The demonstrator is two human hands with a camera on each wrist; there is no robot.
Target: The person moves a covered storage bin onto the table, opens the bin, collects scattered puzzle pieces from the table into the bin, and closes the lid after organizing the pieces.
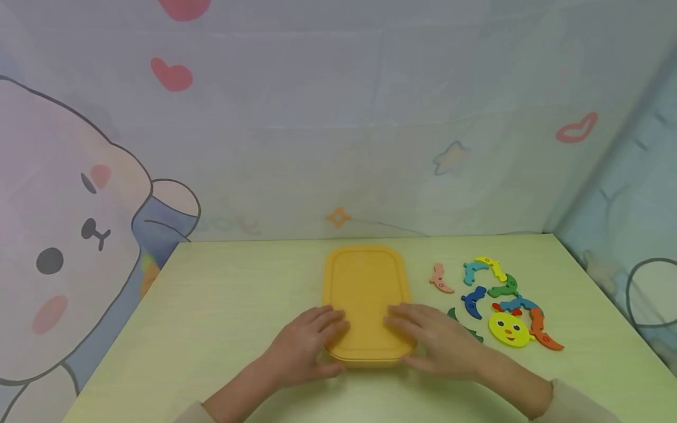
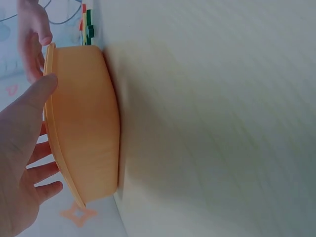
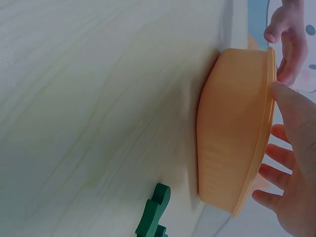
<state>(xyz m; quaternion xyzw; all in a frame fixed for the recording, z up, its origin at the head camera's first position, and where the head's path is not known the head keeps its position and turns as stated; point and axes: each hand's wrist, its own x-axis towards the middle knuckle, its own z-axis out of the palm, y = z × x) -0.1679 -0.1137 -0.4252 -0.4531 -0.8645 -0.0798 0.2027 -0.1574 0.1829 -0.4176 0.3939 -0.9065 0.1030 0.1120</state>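
Note:
An orange-yellow lidded plastic box (image 1: 365, 282) stands on the table, its closed lid facing up. At its near left corner my left hand (image 1: 309, 346) touches the lid with loosely spread fingers. My right hand (image 1: 439, 341) lies in the same way on the near right corner. In the left wrist view, the left thumb is at the rim of the box (image 2: 84, 123). The right wrist view has the right thumb at the rim of the box (image 3: 232, 128) too. Neither hand curls round the box. What is inside the box is hidden.
To the right lie several coloured crescent puzzle pieces, among them an orange one (image 1: 539, 329), a dark blue one (image 1: 474, 302) and a pink one (image 1: 439, 279). A yellow smiling caterpillar head (image 1: 509, 329) lies with them. Dark green pieces (image 1: 465, 326) are partly behind the right hand. A printed curtain (image 1: 317, 147) hangs behind the table.

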